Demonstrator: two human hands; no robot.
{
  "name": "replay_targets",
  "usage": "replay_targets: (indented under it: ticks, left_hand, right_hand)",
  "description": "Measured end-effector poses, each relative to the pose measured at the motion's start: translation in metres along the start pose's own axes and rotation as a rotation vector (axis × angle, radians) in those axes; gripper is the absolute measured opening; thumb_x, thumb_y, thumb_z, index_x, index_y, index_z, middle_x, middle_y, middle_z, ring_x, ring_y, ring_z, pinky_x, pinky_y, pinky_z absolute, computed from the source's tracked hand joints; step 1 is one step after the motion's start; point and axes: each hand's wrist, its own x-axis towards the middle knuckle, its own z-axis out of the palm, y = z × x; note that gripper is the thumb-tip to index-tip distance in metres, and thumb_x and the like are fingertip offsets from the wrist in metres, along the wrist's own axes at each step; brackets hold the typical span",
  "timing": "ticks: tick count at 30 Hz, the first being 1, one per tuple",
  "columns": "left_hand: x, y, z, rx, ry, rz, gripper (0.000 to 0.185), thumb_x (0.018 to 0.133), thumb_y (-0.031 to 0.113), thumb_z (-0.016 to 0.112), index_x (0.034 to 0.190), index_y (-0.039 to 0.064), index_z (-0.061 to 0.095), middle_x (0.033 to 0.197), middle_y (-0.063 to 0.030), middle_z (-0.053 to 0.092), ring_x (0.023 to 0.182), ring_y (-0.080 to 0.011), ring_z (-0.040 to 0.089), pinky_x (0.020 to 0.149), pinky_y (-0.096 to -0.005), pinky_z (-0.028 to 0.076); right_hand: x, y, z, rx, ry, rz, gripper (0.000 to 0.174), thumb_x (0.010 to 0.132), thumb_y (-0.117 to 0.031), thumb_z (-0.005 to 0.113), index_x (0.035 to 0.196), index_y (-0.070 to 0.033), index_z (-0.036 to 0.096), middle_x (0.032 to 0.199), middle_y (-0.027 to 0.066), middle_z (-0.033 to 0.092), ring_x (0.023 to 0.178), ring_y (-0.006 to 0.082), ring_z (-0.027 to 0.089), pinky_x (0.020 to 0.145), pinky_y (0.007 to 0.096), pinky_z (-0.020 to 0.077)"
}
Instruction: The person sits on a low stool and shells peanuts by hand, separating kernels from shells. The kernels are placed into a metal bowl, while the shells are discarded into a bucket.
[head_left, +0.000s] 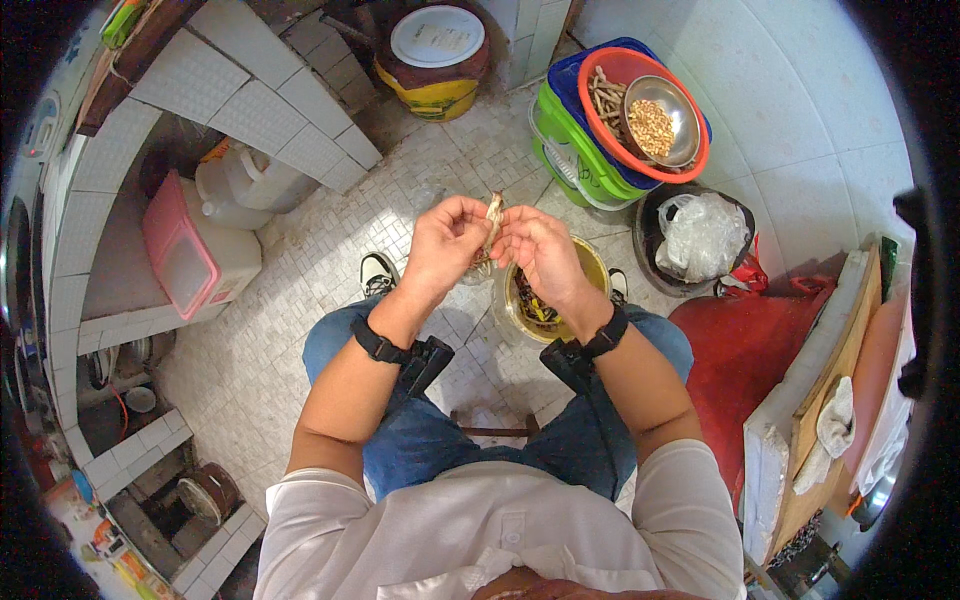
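Note:
Between my fingertips, in front of me, is a dry, pale bean pod (494, 213). My left hand (450, 238) pinches it from one side and my right hand (541, 244) touches it from the other. Partly under my right hand stands a yellow-rimmed bucket (596, 270) with dark and yellow scraps inside. To the upper right, a red plastic basin (600, 64) holds more dry pods (606, 97). A steel bowl (686, 135) sits in that basin with a heap of shelled tan kernels (651, 127).
The basin rests on a green bucket (559, 142) with a blue top. Beside it, a black tub (646, 255) holds a clear plastic bag (701, 236). A lidded tub (437, 37) stands at the back, a pink-lidded bin (180, 247) in the tiled shelving at left, boards (825, 390) at right.

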Motion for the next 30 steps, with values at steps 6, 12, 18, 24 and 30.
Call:
replay_targets:
  ticks: [6, 12, 18, 24, 30]
  left_hand:
    - [-0.004, 0.003, 0.001, -0.057, -0.05, 0.012, 0.007, 0.085, 0.002, 0.058, 0.092, -0.001, 0.059, 0.076, -0.0019, 0.062, 0.063, -0.006, 0.055, 0.056, -0.021, 0.045]
    - [-0.001, -0.001, 0.0, -0.089, 0.022, -0.051, 0.006, 0.084, 0.002, 0.057, 0.089, 0.0, 0.058, 0.072, -0.0007, 0.059, 0.059, -0.0054, 0.053, 0.052, -0.0208, 0.043]
    - [0.003, -0.015, -0.003, 0.173, 0.161, 0.077, 0.004, 0.081, 0.004, 0.057, 0.08, 0.0, 0.057, 0.065, 0.0002, 0.056, 0.056, -0.0057, 0.05, 0.05, -0.0227, 0.042]
    - [-0.004, -0.013, 0.007, 0.47, 0.175, 0.274, 0.011, 0.08, 0.008, 0.06, 0.075, 0.0, 0.055, 0.061, -0.0067, 0.054, 0.054, -0.0122, 0.05, 0.051, -0.0268, 0.043]
    - [-0.008, -0.004, 0.013, 0.592, 0.174, 0.363, 0.013, 0.079, 0.01, 0.062, 0.075, 0.0, 0.054, 0.064, -0.0137, 0.056, 0.055, -0.0228, 0.055, 0.053, -0.0322, 0.046]
  right_hand:
    - [0.004, 0.008, 0.0, 0.084, 0.044, 0.057, 0.015, 0.089, -0.014, 0.043, 0.089, -0.003, 0.054, 0.076, 0.0063, 0.059, 0.061, 0.0135, 0.056, 0.051, 0.0246, 0.0416]
    - [0.002, 0.008, 0.0, 0.059, 0.074, 0.047, 0.015, 0.086, -0.011, 0.042, 0.087, -0.003, 0.055, 0.073, 0.0053, 0.058, 0.058, 0.0115, 0.051, 0.051, 0.0237, 0.0393]
    - [-0.006, 0.009, 0.01, -0.367, 0.202, -0.186, 0.012, 0.09, -0.01, 0.052, 0.092, -0.001, 0.058, 0.079, 0.0036, 0.06, 0.061, 0.0065, 0.05, 0.055, 0.0184, 0.039]
    - [-0.002, 0.014, 0.011, -0.424, 0.186, -0.271, 0.014, 0.09, -0.009, 0.057, 0.097, 0.002, 0.059, 0.081, 0.002, 0.062, 0.068, 0.0058, 0.055, 0.06, 0.02, 0.0457]
    - [-0.003, 0.014, 0.009, -0.424, 0.165, -0.257, 0.015, 0.09, -0.009, 0.056, 0.097, 0.005, 0.06, 0.083, 0.0036, 0.063, 0.072, 0.0071, 0.058, 0.063, 0.0217, 0.0485]
